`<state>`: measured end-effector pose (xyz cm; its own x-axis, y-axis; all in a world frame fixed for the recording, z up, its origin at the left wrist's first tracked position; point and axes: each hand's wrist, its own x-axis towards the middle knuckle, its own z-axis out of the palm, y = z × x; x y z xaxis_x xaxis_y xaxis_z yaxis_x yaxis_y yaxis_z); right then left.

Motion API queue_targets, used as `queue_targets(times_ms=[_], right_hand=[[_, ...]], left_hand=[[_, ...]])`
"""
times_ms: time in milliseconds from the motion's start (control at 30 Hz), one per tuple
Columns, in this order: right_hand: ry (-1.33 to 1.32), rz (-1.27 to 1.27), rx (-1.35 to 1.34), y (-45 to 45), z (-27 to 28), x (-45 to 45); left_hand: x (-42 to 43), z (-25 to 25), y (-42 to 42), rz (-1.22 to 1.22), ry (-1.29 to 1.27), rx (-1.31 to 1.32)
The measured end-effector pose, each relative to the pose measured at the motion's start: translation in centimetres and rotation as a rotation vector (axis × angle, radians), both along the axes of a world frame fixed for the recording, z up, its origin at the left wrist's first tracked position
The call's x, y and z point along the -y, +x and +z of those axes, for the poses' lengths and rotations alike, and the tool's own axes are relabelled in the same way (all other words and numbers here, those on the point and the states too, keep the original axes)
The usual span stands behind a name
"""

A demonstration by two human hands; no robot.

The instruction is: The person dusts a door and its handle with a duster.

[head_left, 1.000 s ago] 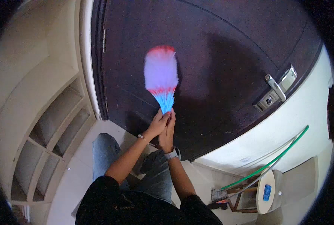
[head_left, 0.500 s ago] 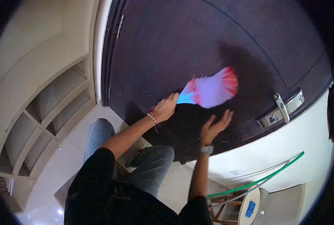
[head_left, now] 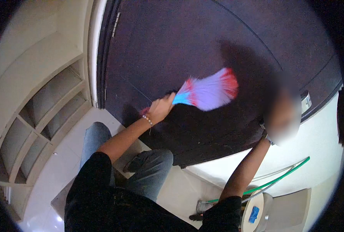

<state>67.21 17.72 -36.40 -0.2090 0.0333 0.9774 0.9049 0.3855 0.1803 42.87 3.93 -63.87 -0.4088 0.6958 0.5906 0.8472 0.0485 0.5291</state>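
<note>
My left hand [head_left: 161,109] is wrapped round the handle of a duster [head_left: 212,91] with purple, red and light-blue bristles. The bristles fan out in front of the dark door [head_left: 172,42], pointing right; I cannot tell whether they touch it. A reddish bit of the handle end shows below the hand. My right hand [head_left: 283,114] is at the metal door handle [head_left: 306,101], covering most of it. A blur hides its fingers, so whether it grips the handle cannot be seen.
Built-in shelves [head_left: 40,129] curve along the left. At lower right are a green pole [head_left: 297,167], a round stool [head_left: 247,214] with a blue cloth [head_left: 254,214] on it, and a grey chair [head_left: 289,210]. A pale wall [head_left: 318,131] borders the door.
My right hand has moved right and up from beside the bristles to the door handle. My left hand and the duster have shifted slightly left in view.
</note>
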Motion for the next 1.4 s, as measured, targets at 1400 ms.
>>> queue_targets(times_ms=[1400], right_hand=[[0.002, 0.027, 0.033, 0.0, -1.1, 0.2]], left_hand=[[-1.0, -1.7, -6.5, 0.148, 0.092, 0.143]])
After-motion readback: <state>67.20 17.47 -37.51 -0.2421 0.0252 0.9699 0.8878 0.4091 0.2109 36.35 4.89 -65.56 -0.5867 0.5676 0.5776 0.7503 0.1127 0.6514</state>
